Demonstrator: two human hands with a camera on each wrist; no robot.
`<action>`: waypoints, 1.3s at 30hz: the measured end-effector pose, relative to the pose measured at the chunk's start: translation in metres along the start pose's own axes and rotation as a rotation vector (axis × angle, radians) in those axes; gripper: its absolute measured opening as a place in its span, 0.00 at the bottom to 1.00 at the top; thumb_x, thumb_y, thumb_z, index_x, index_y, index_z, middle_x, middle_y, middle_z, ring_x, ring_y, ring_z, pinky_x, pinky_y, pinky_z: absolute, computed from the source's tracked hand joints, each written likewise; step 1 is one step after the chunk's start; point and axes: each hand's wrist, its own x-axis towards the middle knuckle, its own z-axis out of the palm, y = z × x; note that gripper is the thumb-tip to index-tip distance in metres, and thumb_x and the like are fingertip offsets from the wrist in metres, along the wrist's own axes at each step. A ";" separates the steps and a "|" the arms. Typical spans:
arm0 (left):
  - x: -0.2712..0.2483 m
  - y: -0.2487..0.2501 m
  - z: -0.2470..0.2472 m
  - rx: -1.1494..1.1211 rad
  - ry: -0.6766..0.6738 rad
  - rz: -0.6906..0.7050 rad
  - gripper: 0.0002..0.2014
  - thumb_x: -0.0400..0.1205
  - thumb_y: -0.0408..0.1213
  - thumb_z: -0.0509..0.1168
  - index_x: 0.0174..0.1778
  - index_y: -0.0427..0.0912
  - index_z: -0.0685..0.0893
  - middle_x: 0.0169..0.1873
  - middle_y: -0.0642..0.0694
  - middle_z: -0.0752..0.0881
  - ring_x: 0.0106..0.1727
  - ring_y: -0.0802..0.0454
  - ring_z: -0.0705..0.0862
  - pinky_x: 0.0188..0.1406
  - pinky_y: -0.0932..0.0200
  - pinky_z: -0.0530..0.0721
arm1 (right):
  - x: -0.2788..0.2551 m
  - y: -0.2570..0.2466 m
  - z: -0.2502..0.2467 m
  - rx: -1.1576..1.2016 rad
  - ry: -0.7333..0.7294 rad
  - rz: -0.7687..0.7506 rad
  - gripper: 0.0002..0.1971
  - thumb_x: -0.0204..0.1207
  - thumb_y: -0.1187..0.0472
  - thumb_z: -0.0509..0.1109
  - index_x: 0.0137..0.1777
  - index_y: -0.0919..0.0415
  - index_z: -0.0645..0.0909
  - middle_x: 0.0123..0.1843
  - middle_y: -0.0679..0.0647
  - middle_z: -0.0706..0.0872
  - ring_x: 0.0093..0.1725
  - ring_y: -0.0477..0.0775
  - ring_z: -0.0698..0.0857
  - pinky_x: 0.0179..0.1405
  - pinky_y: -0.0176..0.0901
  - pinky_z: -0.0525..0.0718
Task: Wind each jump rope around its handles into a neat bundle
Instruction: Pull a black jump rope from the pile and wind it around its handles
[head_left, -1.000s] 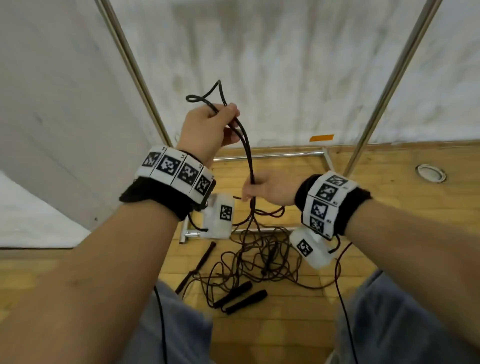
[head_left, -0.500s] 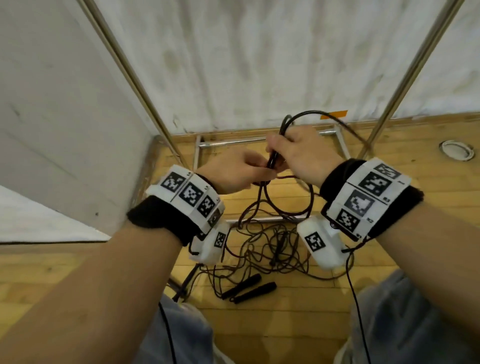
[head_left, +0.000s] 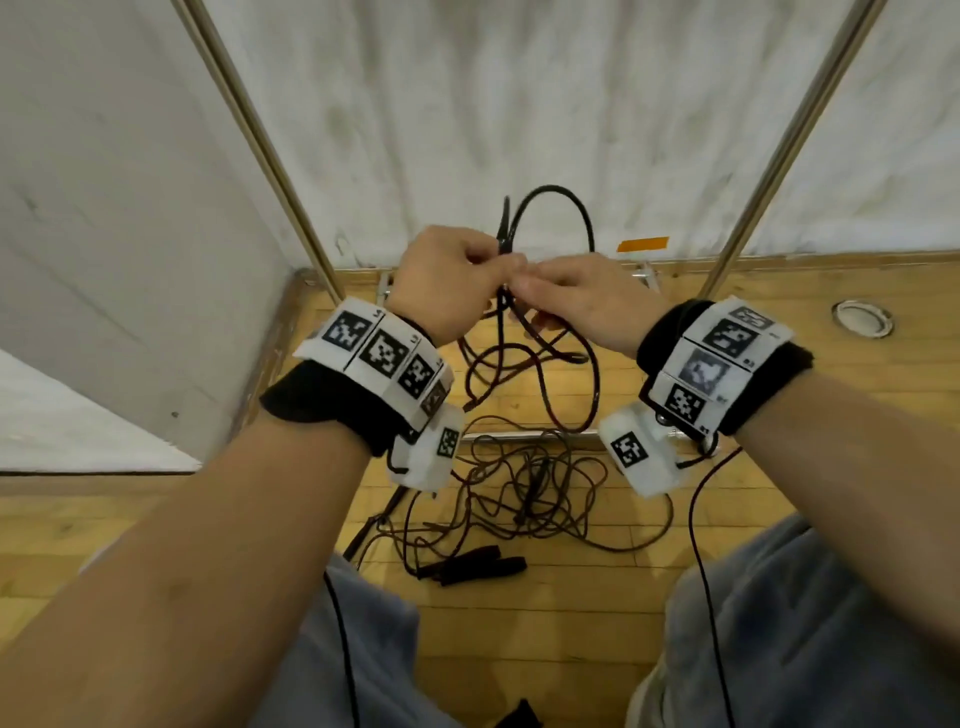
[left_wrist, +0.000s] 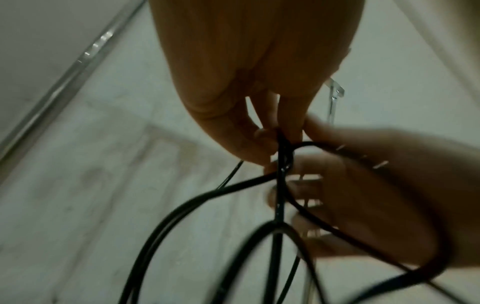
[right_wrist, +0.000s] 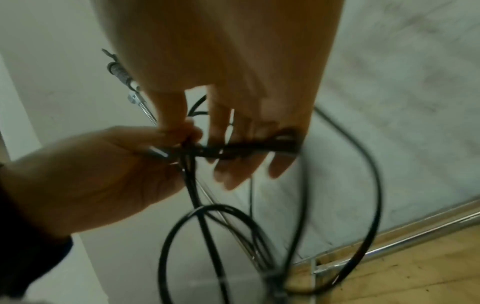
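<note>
Hands meeting at chest height — left hand (head_left: 451, 280) pinching black rope (head_left: 582, 218), right hand (head_left: 582, 301) fingers curled round its loop.

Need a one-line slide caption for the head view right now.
Both hands, left hand and right hand, pinch a black jump rope loop above the tangled ropes on the wooden floor.

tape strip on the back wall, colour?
Orange. The tape strip shows best in the head view, low on the white wall.

The head view is bright, evenly lit and bowed at its edges. Both wrist views are dim, grainy and motion-blurred.
</note>
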 end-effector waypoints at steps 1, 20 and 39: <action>0.001 0.001 -0.004 -0.040 0.046 -0.022 0.11 0.80 0.40 0.68 0.33 0.40 0.87 0.30 0.40 0.87 0.39 0.37 0.87 0.44 0.40 0.87 | -0.001 0.003 -0.001 -0.048 -0.017 0.014 0.10 0.80 0.50 0.65 0.44 0.52 0.86 0.38 0.52 0.89 0.35 0.46 0.85 0.38 0.39 0.82; 0.010 -0.016 -0.052 -0.401 0.658 -0.182 0.10 0.84 0.34 0.61 0.40 0.39 0.85 0.34 0.47 0.89 0.30 0.56 0.89 0.31 0.60 0.87 | -0.001 0.046 -0.050 -0.894 0.095 0.651 0.16 0.78 0.65 0.64 0.28 0.66 0.74 0.27 0.58 0.77 0.27 0.55 0.77 0.21 0.42 0.72; 0.002 0.018 -0.022 -0.615 0.089 -0.098 0.06 0.83 0.33 0.65 0.40 0.38 0.82 0.31 0.48 0.88 0.34 0.56 0.87 0.28 0.63 0.83 | -0.001 -0.017 0.033 0.075 -0.037 0.029 0.11 0.81 0.55 0.64 0.43 0.58 0.85 0.43 0.48 0.90 0.45 0.44 0.85 0.48 0.40 0.77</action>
